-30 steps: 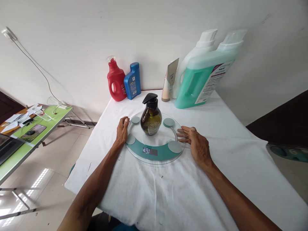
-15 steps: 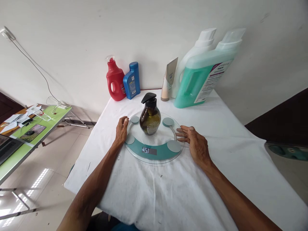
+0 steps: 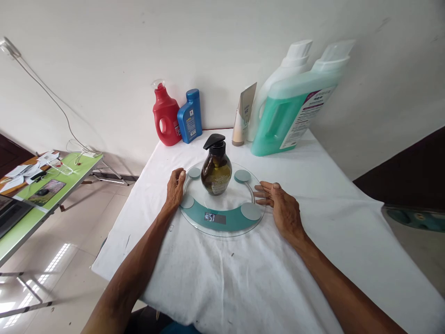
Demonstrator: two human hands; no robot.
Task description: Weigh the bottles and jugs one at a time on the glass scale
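A round glass scale with a teal band and a lit digital display lies on the white cloth of the table. A brown pump bottle with a black pump head stands upright at the middle of the scale. My left hand rests at the scale's left rim, fingers curled and touching the glass edge. Flat on the cloth at the scale's right rim lies my right hand, its fingertips at the glass edge. Neither hand holds anything.
Along the wall at the back stand a red jug, a blue bottle, a beige tube, and two large jugs, one white and one with green liquid. A green side table with papers stands to the left.
The digits on the scale's display changed between the earliest frame and now. Both hands and the bottle stay where they were.
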